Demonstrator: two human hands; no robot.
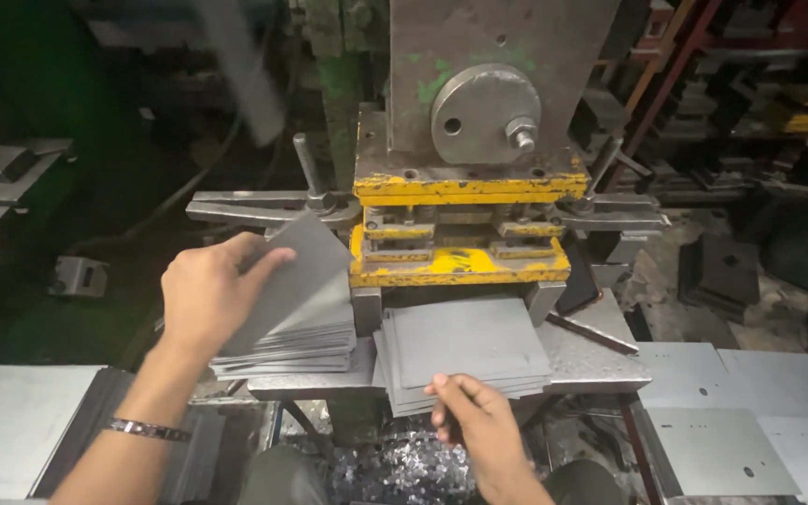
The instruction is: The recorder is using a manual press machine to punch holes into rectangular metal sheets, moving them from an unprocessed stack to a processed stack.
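- Looking down, we see our left hand [209, 292] closed on a grey metal sheet [296, 271], thumb beneath and fingers over its near edge, holding it tilted above the left stack of sheets [292, 348].
- We see that left stack resting on the steel tabletop [600, 360] of the press, just left of the die.
- We see our right hand [479, 421] with its fingers loosely curled, fingertips touching the near edge of the right stack of sheets [465, 351]; it pinches nothing clear of the pile.
- We find the right stack lying in front of the yellow die block [460, 264], its far edge reaching under it.
- We note the grey press head [488, 84] standing over the die, with a round plate and a bolt on its face.
- We see a metal bracelet [147, 429] on our left wrist.
- We notice punched flat sheets [722, 440] lying at the right, well apart from both hands, and metal scraps [404, 468] heaped below between our knees.
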